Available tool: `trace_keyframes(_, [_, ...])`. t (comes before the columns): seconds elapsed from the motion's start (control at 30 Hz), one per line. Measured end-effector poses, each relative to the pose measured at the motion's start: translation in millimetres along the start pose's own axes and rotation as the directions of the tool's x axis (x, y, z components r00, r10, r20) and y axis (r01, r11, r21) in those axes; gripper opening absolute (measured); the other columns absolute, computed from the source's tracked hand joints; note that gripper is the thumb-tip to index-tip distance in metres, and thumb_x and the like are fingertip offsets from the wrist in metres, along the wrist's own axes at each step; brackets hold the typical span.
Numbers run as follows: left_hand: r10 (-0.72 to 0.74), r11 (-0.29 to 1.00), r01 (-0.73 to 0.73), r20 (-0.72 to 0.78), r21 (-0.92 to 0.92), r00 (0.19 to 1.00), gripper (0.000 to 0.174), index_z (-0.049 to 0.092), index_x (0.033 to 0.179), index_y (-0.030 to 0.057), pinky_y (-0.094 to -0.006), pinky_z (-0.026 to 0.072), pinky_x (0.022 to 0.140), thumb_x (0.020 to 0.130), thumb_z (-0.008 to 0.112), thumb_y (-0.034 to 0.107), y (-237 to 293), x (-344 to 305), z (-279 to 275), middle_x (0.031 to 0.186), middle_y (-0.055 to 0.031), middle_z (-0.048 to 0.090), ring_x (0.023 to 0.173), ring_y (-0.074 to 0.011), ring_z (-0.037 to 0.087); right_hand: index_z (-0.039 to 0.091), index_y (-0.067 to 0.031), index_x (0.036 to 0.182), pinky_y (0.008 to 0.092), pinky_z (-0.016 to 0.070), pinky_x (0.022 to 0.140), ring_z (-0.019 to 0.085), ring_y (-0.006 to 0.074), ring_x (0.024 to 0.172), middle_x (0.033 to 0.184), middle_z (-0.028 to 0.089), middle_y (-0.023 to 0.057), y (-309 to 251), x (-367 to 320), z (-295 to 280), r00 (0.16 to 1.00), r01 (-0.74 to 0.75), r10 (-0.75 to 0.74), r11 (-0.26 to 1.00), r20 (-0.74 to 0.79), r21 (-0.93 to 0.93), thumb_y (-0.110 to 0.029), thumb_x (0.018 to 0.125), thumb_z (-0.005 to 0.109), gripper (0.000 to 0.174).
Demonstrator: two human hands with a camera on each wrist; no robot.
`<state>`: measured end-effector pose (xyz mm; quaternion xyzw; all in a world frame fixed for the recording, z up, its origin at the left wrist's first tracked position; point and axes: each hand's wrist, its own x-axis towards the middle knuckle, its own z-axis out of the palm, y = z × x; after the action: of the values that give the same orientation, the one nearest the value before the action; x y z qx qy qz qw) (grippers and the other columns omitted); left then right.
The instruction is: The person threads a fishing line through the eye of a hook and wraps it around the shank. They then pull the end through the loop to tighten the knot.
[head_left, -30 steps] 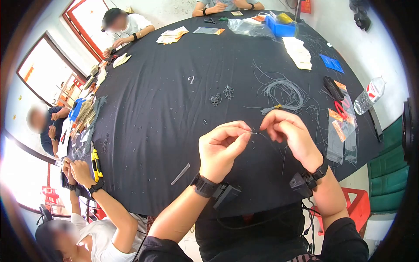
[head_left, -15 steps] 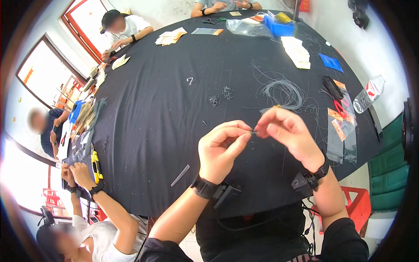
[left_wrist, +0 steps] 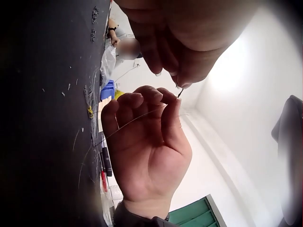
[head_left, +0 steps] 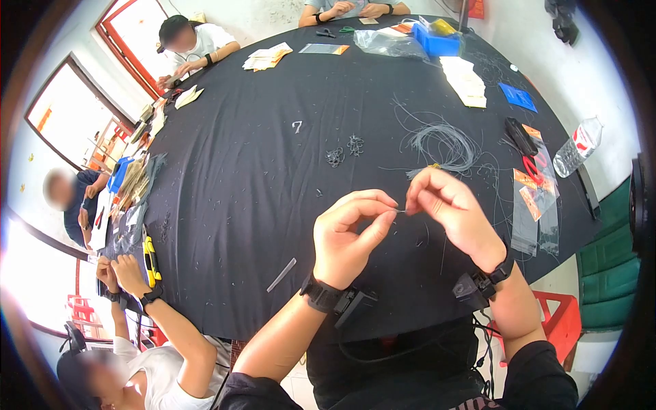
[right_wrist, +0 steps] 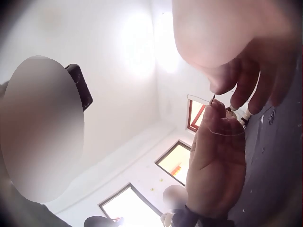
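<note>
In front of me, my left hand (head_left: 352,236) pinches a tiny dark fishing hook (right_wrist: 213,99) between thumb and forefinger, most of it hidden by the fingertips. Opposite it my right hand (head_left: 454,219) brings thumb and forefinger together on the thin fishing line (left_wrist: 137,123) right at the hook's end. The fingertips of both hands are a short gap apart, with the thin dark piece spanning it in the left wrist view. Loose line trails past the right palm there. Both hands are raised over the black-covered table (head_left: 253,205).
Beyond my hands lie two small piles of dark hooks (head_left: 335,157) and a coil of grey line (head_left: 447,147). At right are red-handled scissors (head_left: 533,171), plastic packets (head_left: 526,229) and a water bottle (head_left: 578,149). A small clear strip (head_left: 281,275) lies near my left wrist. Other people sit around the table.
My right hand moved in to the left fingertips with its fingers blurred, then drew slightly back to the right, thumb and forefinger now together on the line. The left hand hardly moved.
</note>
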<state>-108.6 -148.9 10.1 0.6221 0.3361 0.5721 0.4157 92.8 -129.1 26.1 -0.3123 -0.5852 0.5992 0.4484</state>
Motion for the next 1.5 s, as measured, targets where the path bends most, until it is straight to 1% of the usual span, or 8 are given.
trace_keyframes(0.07, [-0.031,0.999,0.030,-0.022,-0.023,0.999,0.006,0.070,0.092,-0.0020,-0.0266,0.0515,0.081,0.086,0.071,-0.004,3,0,0,0.105,-0.0098,0.068,0.095,-0.0146,0.064,0.061,-0.0030,0.105,0.0259,0.0479,0.086,0.060,0.0105,0.092,0.096,0.063,0.0018,-5,2,-7,0.993,0.076,-0.095,0.974,-0.075,-0.215,-0.009,0.102,0.050,0.012])
trace_keyframes(0.23, [-0.003,0.999,0.002,-0.026,-0.034,1.000,0.006,0.070,0.092,-0.0018,-0.0266,0.0513,0.081,0.086,0.070,-0.004,1,1,0,0.105,-0.0097,0.068,0.095,-0.0144,0.064,0.063,-0.0035,0.109,0.0226,0.0474,0.084,0.061,0.0083,0.099,0.099,0.065,0.0013,-9,-1,-1,0.999,0.039,-0.043,0.992,-0.030,-0.124,-0.013,0.099,0.061,0.014])
trace_keyframes(0.33, [0.001,0.999,-0.002,-0.013,-0.042,1.000,0.006,0.070,0.092,-0.0017,-0.0267,0.0514,0.082,0.086,0.070,-0.005,0,1,0,0.105,-0.0097,0.068,0.095,-0.0146,0.064,0.061,-0.0048,0.102,0.0194,0.0459,0.077,0.058,0.0044,0.089,0.094,0.062,-0.0020,-4,-2,5,0.999,-0.009,0.012,0.997,0.032,-0.074,-0.013,0.097,0.064,0.010])
trace_keyframes(0.63, [-0.051,0.994,0.056,0.045,-0.097,0.998,0.009,0.070,0.096,-0.0015,-0.0286,0.0519,0.086,0.087,0.070,-0.004,0,1,1,0.108,-0.0102,0.067,0.100,-0.0163,0.064,0.054,-0.0071,0.097,0.0193,0.0401,0.068,0.049,0.0035,0.080,0.088,0.055,-0.0030,2,-3,6,0.998,0.008,-0.004,0.998,0.064,-0.060,-0.009,0.100,0.058,0.005])
trace_keyframes(0.77, [-0.088,0.978,0.099,0.065,-0.186,0.994,0.010,0.069,0.098,-0.0013,-0.0299,0.0515,0.088,0.088,0.071,-0.001,-1,1,2,0.111,-0.0104,0.065,0.103,-0.0166,0.063,0.052,-0.0076,0.097,0.0191,0.0382,0.067,0.046,0.0035,0.080,0.089,0.053,-0.0025,3,-4,9,0.996,0.044,-0.041,0.998,0.077,-0.040,-0.009,0.101,0.056,0.006])
trace_keyframes(1.07, [-0.095,0.961,0.124,0.129,-0.246,0.987,0.006,0.065,0.096,0.0003,-0.0301,0.0501,0.089,0.091,0.068,0.001,-5,2,1,0.111,-0.0088,0.061,0.101,-0.0148,0.060,0.051,-0.0077,0.095,0.0193,0.0370,0.067,0.043,0.0040,0.079,0.088,0.049,-0.0030,5,-5,11,0.996,0.041,-0.037,0.999,0.086,-0.037,-0.010,0.101,0.056,0.008])
trace_keyframes(1.37, [-0.051,0.991,0.070,0.165,-0.110,0.985,0.009,0.062,0.098,0.0014,-0.0315,0.0496,0.093,0.092,0.068,0.005,-7,4,-2,0.114,-0.0083,0.058,0.105,-0.0160,0.059,0.051,-0.0077,0.096,0.0192,0.0361,0.067,0.043,0.0038,0.078,0.087,0.048,-0.0032,1,-5,12,0.996,0.053,-0.048,0.997,0.079,-0.058,-0.010,0.101,0.056,0.008])
trace_keyframes(1.5, [-0.004,1.000,0.002,0.194,0.009,0.981,0.011,0.063,0.099,0.0020,-0.0324,0.0496,0.094,0.091,0.069,0.006,-12,4,-5,0.116,-0.0090,0.057,0.106,-0.0162,0.059,0.051,-0.0077,0.095,0.0193,0.0356,0.066,0.042,0.0036,0.077,0.087,0.047,-0.0035,4,-5,11,0.994,0.062,-0.059,0.997,0.087,-0.041,-0.009,0.101,0.056,0.007])
